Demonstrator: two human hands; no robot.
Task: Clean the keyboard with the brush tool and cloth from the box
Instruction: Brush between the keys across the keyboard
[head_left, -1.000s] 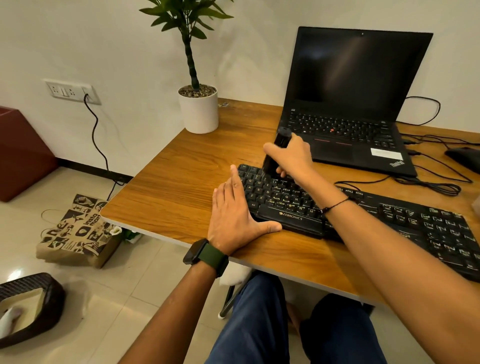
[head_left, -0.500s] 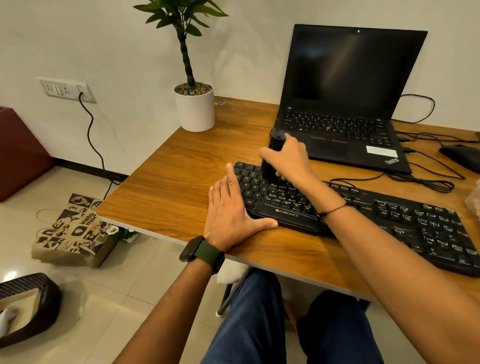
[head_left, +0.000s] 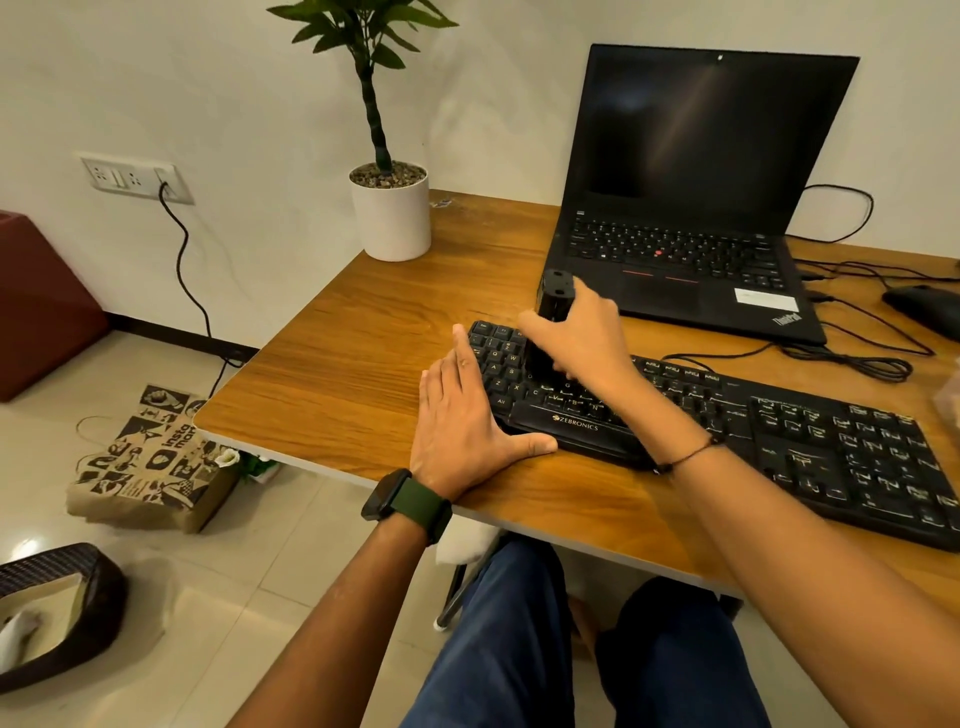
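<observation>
Hands: the left hand (head_left: 462, 431) lies flat bracing the keyboard (head_left: 727, 431); the right hand (head_left: 576, 338) grips the brush tool (head_left: 553, 296), best swept lightly along key rows.

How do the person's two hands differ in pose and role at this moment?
The left hand lies flat with straight fingers, pressing on the table against the left end of the keyboard; the right hand is curled around the black brush tool, holding it upright on the keys. The left wrist wears a green-strapped watch; the right wrist wears a thin dark bracelet. Both are bare and work at the keyboard's left end.
</observation>
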